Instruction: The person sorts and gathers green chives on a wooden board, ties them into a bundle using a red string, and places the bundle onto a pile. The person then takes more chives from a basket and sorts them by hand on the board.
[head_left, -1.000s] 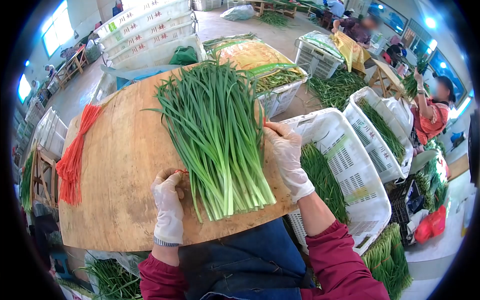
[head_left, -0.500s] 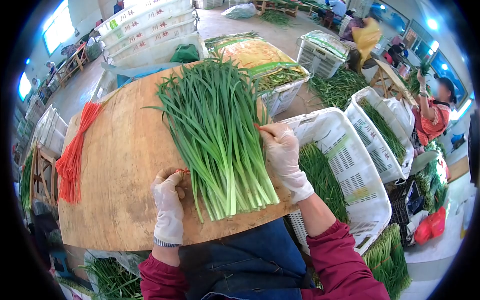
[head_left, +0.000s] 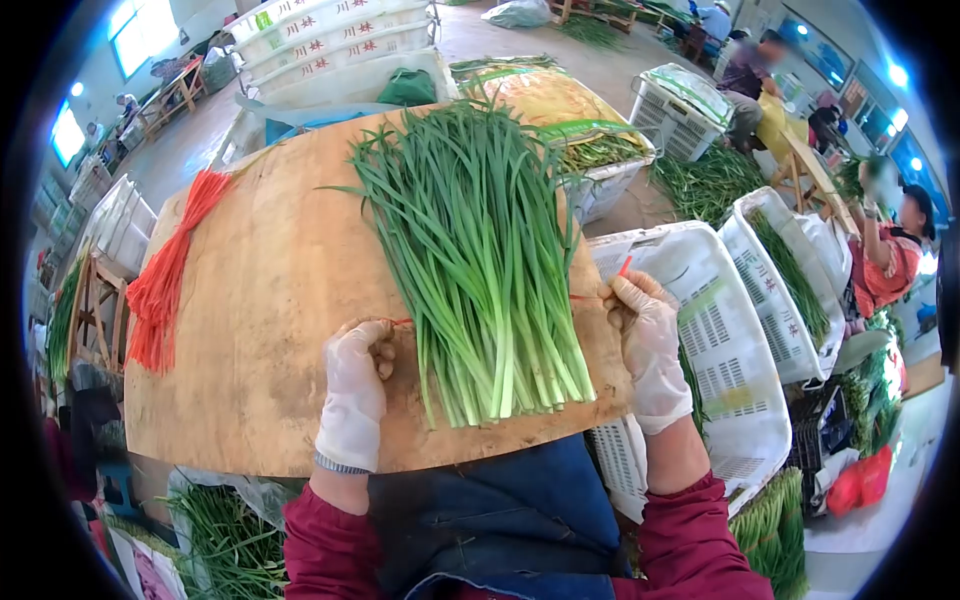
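Observation:
A thick bunch of garlic chives (head_left: 485, 270) lies on the round-edged wooden board (head_left: 270, 340), its leaves pointing away and its pale cut stems toward me. Beneath it passes a red tie (head_left: 626, 265), its middle hidden by the stems. My left hand (head_left: 352, 390), in a whitish glove, is closed on one end at the bunch's left side. At the right edge, my gloved right hand (head_left: 650, 350) pinches the other end, whose tip sticks up above the fingers. A bundle of loose red ties (head_left: 178, 275) lies on the board's left part.
White plastic crates (head_left: 745, 370) with greens stand close on my right. Behind the board are stacked crates (head_left: 335, 45) and a crate topped with a yellow sack (head_left: 545, 95). A person in red (head_left: 885, 265) works at far right. More greens (head_left: 230, 550) lie below left.
My right hand has moved right, away from the bunch, drawing its end of the tie out. The view has shifted slightly. My left hand still pinches its end.

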